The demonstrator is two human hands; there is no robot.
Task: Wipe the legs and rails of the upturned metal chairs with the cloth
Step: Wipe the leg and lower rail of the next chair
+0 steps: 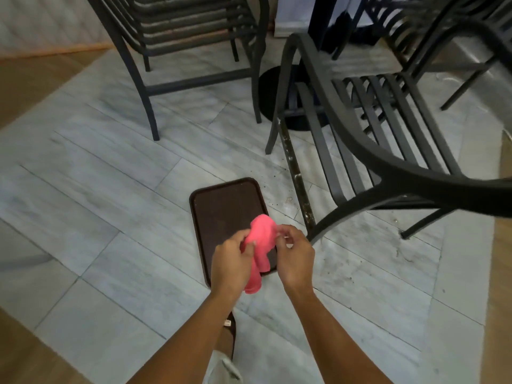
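Grey tile floor (110,167): both hands, left hand (231,263) & right hand (295,259), pinch pink cloth (261,246); grimy chair leg (297,178) runs fwd-right, nearer right hand

Both bare forearms reach forward and slightly inward from the bottom of the view, so that the hands meet close together in front of the body. The left hand (232,261) is turned back-up, its fingers curled round into a closed grip with the thumb pressing on top. The right hand (295,257) sits just beside it, wrist a little bent, the fingertips (285,231) drawn together in a pinch. The two hands are nearly touching.
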